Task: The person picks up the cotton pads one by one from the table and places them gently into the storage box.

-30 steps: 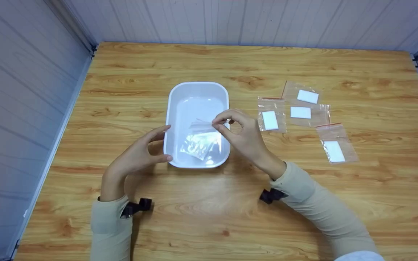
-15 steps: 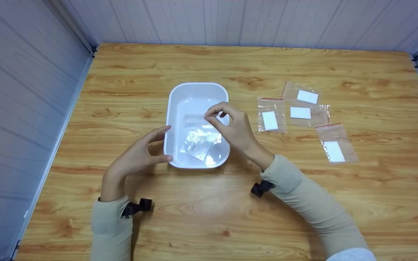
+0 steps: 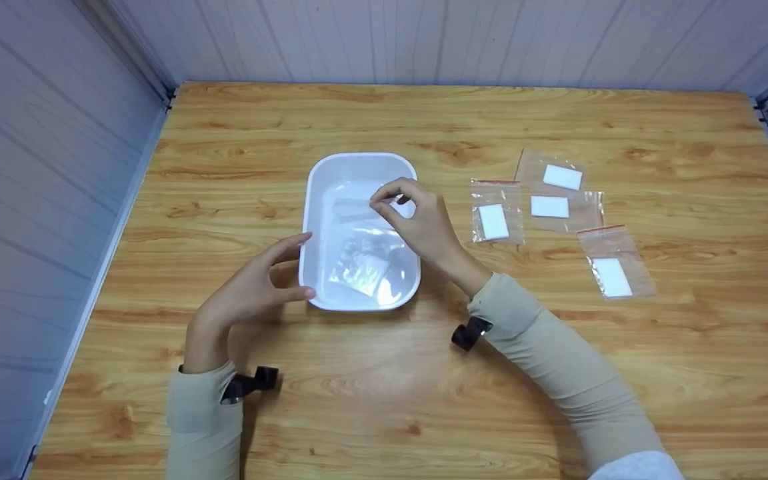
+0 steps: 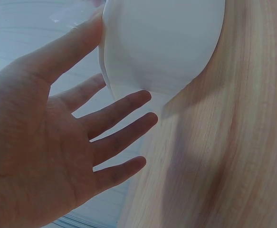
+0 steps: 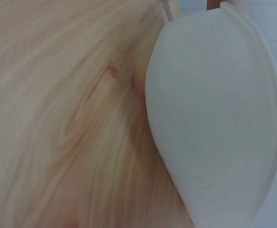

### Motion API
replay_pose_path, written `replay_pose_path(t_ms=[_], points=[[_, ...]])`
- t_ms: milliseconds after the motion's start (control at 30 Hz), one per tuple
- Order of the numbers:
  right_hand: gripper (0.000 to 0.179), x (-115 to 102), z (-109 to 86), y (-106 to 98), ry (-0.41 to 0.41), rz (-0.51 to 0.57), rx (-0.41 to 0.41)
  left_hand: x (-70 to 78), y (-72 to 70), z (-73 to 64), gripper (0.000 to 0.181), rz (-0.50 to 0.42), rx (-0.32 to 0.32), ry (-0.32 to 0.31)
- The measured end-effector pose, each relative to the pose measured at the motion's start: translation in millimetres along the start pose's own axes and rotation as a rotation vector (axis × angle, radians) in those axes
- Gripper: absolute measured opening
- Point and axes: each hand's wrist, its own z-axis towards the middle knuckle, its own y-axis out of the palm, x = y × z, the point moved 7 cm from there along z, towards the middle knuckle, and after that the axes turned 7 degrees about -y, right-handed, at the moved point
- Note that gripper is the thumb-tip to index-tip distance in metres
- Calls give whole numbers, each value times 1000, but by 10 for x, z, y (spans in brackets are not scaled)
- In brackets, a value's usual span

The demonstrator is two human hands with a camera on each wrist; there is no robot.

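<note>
A white plastic tub stands on the wooden table. My left hand is at its left side, thumb and forefinger touching the rim; the other fingers spread straight in the left wrist view. Over the tub, my right hand pinches the upper edge of a clear zip bag between thumb and forefinger. The bag hangs down into the tub, overlapping shiny clear plastic and a whitish patch near the bottom. The right wrist view is filled mostly by the tub's outer wall, with fingertips at the right edge.
Several clear zip bags with red seals, each holding a white rectangular block, lie right of the tub, among them one nearer bag and one left bag. Pale panels border the table at the left and back.
My right hand has shifted left and farther back over the tub, drawing the bag's upper edge along. The bag now lies more spread out. My left hand stays at the rim.
</note>
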Motion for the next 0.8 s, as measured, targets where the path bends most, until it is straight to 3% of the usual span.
replay_pose_path(t_ms=[800], points=[[8,287,7,82,54,-95,-27,7,6,0,86,-17,-15,14]])
